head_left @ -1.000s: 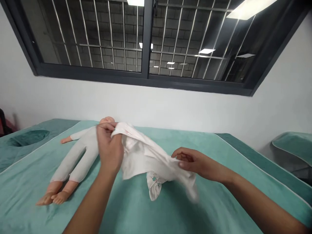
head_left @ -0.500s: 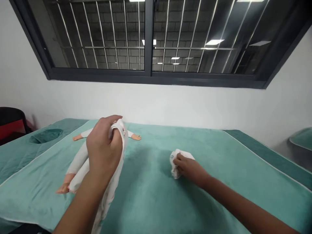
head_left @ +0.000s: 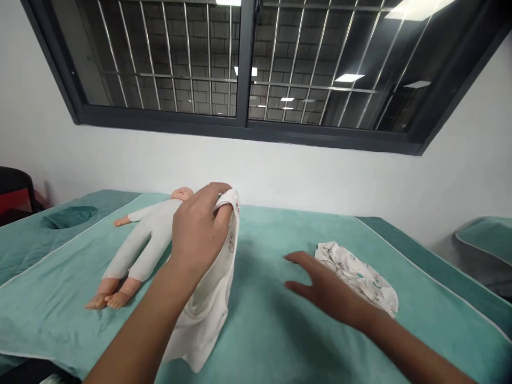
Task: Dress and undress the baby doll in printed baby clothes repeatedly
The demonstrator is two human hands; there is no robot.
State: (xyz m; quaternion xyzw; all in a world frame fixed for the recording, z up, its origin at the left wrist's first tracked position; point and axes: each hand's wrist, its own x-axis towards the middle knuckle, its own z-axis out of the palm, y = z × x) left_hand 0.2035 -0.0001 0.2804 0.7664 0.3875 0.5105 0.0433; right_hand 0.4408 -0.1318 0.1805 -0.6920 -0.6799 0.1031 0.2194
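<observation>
My left hand (head_left: 202, 226) pinches the upper edge of a white printed baby garment (head_left: 210, 320), which hangs down beneath it in folds; its exact cut cannot be made out. To the right, my right hand (head_left: 320, 285) hovers with thumb and fingers apart, holding nothing. Partly behind that hand, a second white piece of cloth with small printed figures (head_left: 370, 280) lies crumpled on the green bed cover. A baby doll (head_left: 154, 226) in a white suit rests on its back at the left, its far arm hidden behind my left hand.
The green bed cover (head_left: 264, 341) spreads below, with a face hole (head_left: 72, 217) at its left end. A white wall (head_left: 288, 176) and a barred window (head_left: 244, 125) stand behind. At far left is a black and red chair (head_left: 16, 197); another green surface (head_left: 488, 240) is at far right.
My right hand has let go of the printed cloth, which now lies spread wider and farther right. My left hand has moved right with the hanging garment, uncovering more of the doll.
</observation>
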